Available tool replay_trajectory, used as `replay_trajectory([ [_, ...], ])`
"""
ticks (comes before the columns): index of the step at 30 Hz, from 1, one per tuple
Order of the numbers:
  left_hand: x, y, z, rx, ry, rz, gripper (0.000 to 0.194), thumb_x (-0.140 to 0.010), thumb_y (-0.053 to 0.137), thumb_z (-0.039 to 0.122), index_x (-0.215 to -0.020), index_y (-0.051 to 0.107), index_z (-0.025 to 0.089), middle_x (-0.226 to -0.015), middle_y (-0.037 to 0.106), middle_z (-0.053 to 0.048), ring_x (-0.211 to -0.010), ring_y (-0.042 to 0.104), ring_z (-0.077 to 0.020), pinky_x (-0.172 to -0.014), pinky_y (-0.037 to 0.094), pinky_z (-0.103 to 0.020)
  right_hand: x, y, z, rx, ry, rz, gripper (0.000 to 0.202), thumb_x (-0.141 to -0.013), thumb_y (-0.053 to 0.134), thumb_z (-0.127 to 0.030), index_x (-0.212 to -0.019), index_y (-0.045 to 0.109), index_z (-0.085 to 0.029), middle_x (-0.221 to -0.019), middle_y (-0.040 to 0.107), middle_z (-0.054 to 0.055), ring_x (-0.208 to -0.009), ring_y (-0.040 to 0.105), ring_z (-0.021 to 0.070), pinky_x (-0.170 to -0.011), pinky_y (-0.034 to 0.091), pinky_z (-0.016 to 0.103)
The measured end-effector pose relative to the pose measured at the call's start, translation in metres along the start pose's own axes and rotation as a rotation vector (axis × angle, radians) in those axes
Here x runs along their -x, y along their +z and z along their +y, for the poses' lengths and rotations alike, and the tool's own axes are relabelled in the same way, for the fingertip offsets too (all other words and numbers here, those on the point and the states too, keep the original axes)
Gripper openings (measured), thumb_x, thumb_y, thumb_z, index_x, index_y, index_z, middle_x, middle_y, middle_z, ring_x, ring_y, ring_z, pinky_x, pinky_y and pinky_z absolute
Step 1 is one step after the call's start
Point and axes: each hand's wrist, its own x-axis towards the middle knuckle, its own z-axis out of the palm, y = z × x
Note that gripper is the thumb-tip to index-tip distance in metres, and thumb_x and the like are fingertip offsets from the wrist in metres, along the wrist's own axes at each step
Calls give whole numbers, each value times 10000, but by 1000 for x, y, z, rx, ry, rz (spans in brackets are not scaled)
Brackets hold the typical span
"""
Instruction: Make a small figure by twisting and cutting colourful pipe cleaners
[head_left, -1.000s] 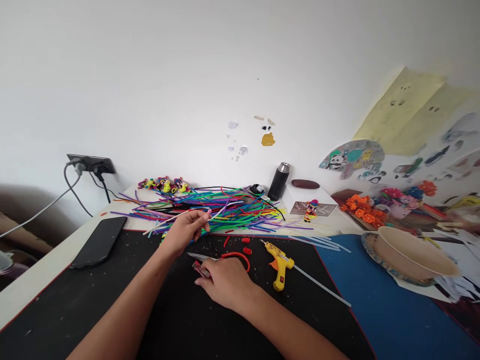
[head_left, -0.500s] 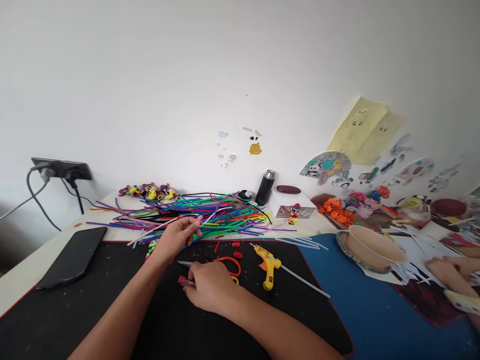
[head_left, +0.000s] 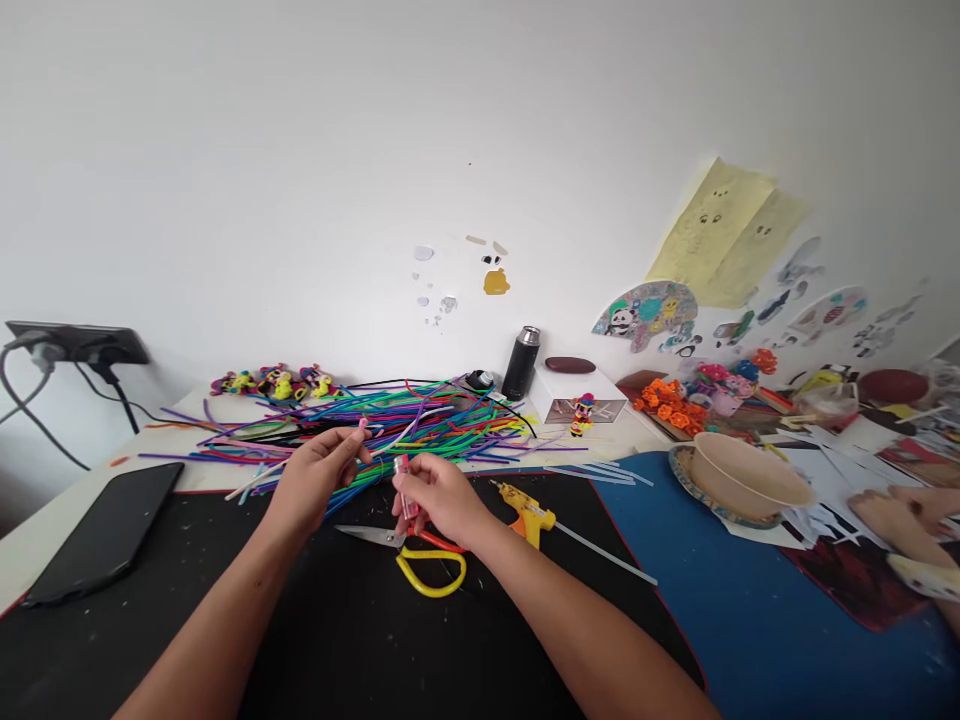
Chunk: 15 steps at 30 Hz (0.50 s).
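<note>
My left hand (head_left: 319,470) pinches a small pink piece (head_left: 362,425) between thumb and fingertips, in front of the pile of coloured pipe cleaners (head_left: 450,425). Too little of that piece shows to name it. Close by on the right, my right hand (head_left: 442,492) grips a clear pink-red lighter (head_left: 407,490), held upright with its metal top pointing up. No flame is visible. Beneath this hand, scissors (head_left: 431,590) with one yellow and one red handle lie on the black mat (head_left: 337,640), their blades pointing left.
A yellow glue gun (head_left: 529,510) with a long glue stick lies right of my hands. A phone (head_left: 105,530) rests at left. Behind stand a black flask (head_left: 521,365), a white box (head_left: 577,385) and small figures (head_left: 277,382). Another person's hands (head_left: 892,515) are at far right.
My right hand has lifted the lighter off the mat and turned it upright beside my left hand, uncovering the scissors. My left hand keeps its pinch. The view has shifted slightly.
</note>
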Motion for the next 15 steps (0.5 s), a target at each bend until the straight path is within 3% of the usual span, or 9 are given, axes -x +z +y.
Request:
replay_trajectory([
  [5,3,8,-7,-67,-32,-69,446,-809,777,607,-772,675,174,-689,667,-19,-476,413,-94,-465,289,-228,-5,-13,20,-203,17,136,513,-752,763,-620,-945,552,-194,-711,705,-9,-464,661,145,-393,395,203],
  [8,8,16,-9,-98,-52,-165,467,-829,756,633,-810,665,175,-725,708,-33,-475,438,-98,-477,294,-232,0,-23,24,-202,-5,92,465,-775,771,-581,-925,555,-197,-704,696,-12,-440,607,122,-394,378,210],
  [15,21,36,-4,-183,-95,-272,471,-855,732,641,-811,663,177,-733,725,-40,-498,466,-103,-493,318,-230,4,-33,9,-337,-63,135,343,-802,773,-442,-871,538,-201,-611,529,-84,-412,310,34,-416,128,214],
])
